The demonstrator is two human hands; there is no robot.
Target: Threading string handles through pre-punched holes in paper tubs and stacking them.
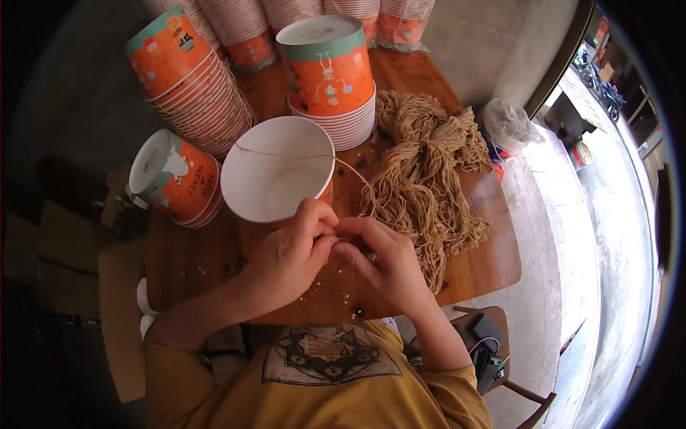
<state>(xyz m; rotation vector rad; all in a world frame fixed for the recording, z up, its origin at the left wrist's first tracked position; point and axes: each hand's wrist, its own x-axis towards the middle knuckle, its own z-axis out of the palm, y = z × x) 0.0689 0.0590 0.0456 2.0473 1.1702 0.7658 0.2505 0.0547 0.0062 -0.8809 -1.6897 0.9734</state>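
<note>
My left hand (pixel 286 261) and my right hand (pixel 386 263) meet at the near right side of a white-lined paper bucket (pixel 250 179). Fingertips of both are pinched together, and whatever they hold is too small and hidden to make out. The bucket leans with its mouth toward me. A thin tan cord (pixel 352 171) crosses its mouth from the far left wall, then curves past the right rim and down toward my right hand. Just right of that hand lies a thick bundle of tan twine (pixel 432 193).
Orange-and-green paper buckets stand upside down in a tall stack (pixel 325 79), a leaning stack (pixel 186 71) and a short stack (pixel 175 179). Wrapped stacks line the back wall. Small specks dot the wooden table (pixel 493 250). A chair (pixel 489 322) with dark devices is at the lower right.
</note>
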